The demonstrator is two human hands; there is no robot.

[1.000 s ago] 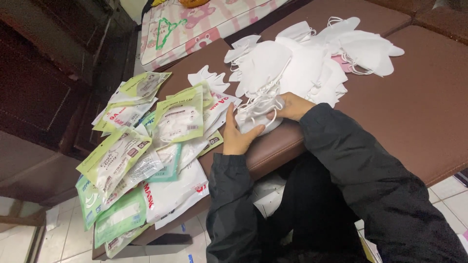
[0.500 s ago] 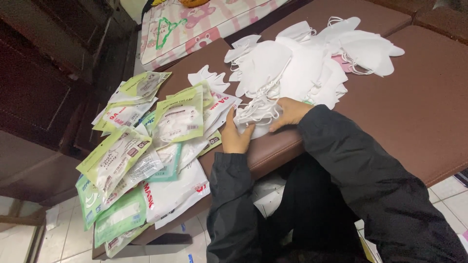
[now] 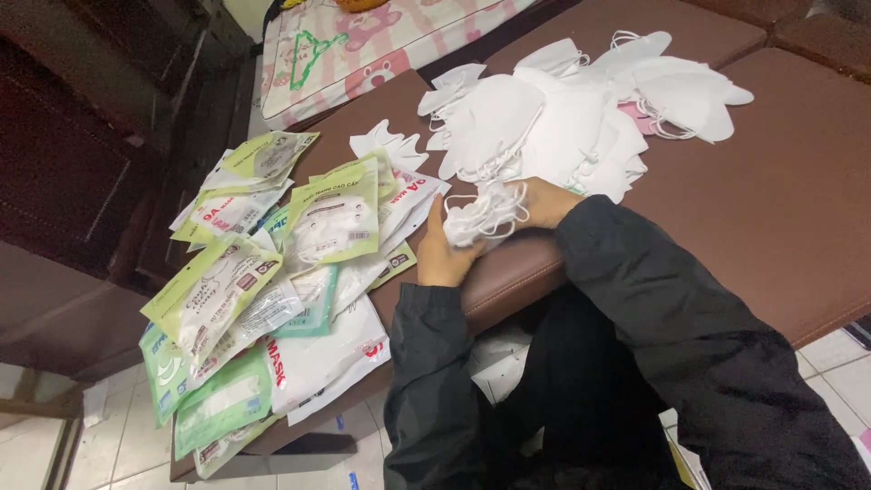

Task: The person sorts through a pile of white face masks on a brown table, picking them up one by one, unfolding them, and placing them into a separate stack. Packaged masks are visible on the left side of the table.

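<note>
Across the brown padded bench top, smooth leather-like, a loose heap of white folded face masks spreads toward the far edge; glossy green-and-white mask packets fan out at the left end, overhanging it. At the near edge both hands clasp one soft mask bundle, ear loops dangling: left hand cupping underneath, right hand pinching on top, probably squaring it up.

It looks like a home room used for packing: brown padded seats heaped with white face masks and sealed packets, a cartoon-print mattress, tiled floor.
</note>
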